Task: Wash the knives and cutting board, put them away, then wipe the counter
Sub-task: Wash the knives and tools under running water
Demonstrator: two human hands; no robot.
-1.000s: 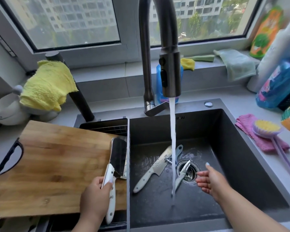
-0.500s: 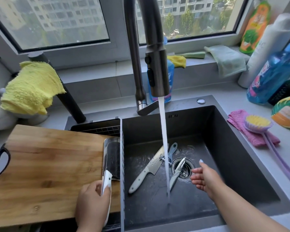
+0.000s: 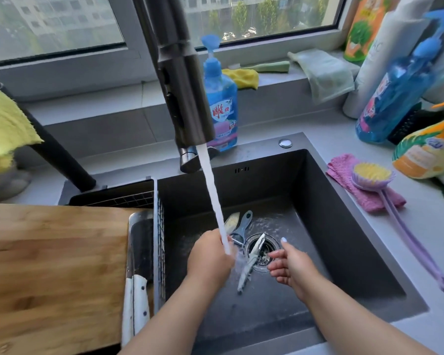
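Left hand [image 3: 210,254] off cleaver, now in sink [image 3: 344,252] under water stream [image 3: 213,201], lying over knife; grip can't be told. Right hand [image 3: 292,265] relaxed, open beside drain [image 3: 260,252]. Washing looks underway. Lower left: white-handled cleaver [image 3: 139,265], broad dark blade, lying flat on smooth wooden cutting board [image 3: 54,272]. Mid-frame: slim knife [image 3: 249,267] across drain, grey peeler [image 3: 242,226]. Far: matte steel faucet [image 3: 182,98], blue soap bottle [image 3: 222,103].

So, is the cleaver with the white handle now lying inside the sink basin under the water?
No, the cleaver lies on the wire rack beside the cutting board, left of the basin.
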